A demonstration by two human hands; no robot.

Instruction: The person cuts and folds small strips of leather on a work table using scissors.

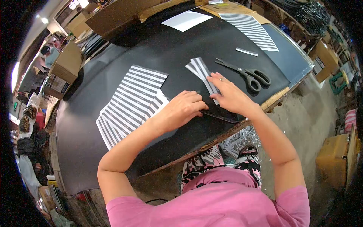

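My right hand (232, 92) grips a small bundle of black-and-white striped paper strips (202, 70), its thumb and fingers closed along their near part. The far ends of the strips fan apart slightly. Close by on the left, my left hand (185, 106) has its fingers curled near the table; what they pinch, if anything, is hidden. A thin dark strip (221, 116) lies just beyond its fingertips. Several striped sheets (130, 98) lie overlapping to the left, partly behind my left forearm. Black-handled scissors (245, 73) rest with blades apart to the right of my right hand.
A narrow paper offcut (246, 52), another striped sheet (251, 32) and a white sheet (186, 20) lie farther back on the black tabletop (159, 49). Cardboard boxes (66, 68) stand at the left. Paper scraps (242, 140) gather below the front edge. Another person (49, 56) is far left.
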